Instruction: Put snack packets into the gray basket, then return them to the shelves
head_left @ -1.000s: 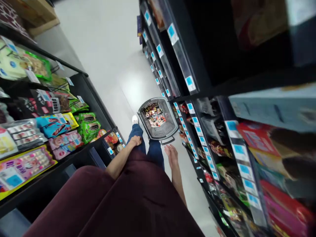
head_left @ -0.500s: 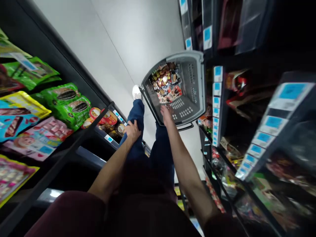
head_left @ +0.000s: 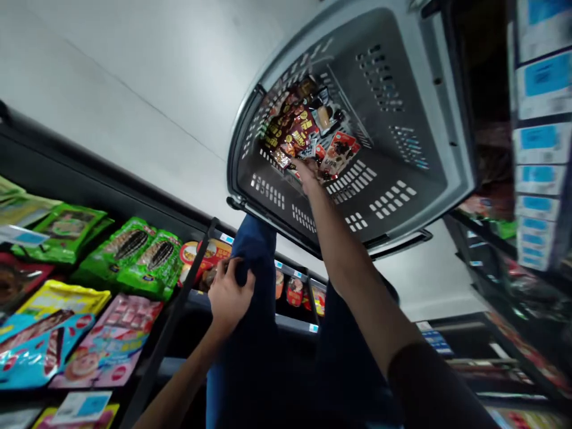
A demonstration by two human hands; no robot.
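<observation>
A grey plastic shopping basket [head_left: 404, 77] stands on the pale floor beside the right shelving. A heap of small snack packets [head_left: 308, 128] lies in its far corner. My right hand [head_left: 307, 174] reaches down into the basket and touches the near edge of the packets; its fingers are buried among them. My left hand [head_left: 227, 295] rests on my left knee in blue jeans [head_left: 257, 250], with the fingers curled round the cloth.
Low shelves on the left hold green snack bags [head_left: 143, 256] and pink and blue packets [head_left: 107, 345]. Dark shelving with blue price labels [head_left: 538, 149] runs along the right, close to the basket. The pale floor [head_left: 156, 77] of the aisle stretches beyond.
I have bent much lower, so the basket looms large. My right hand went from its rim down to the packets. My left hand stays on the knee.
</observation>
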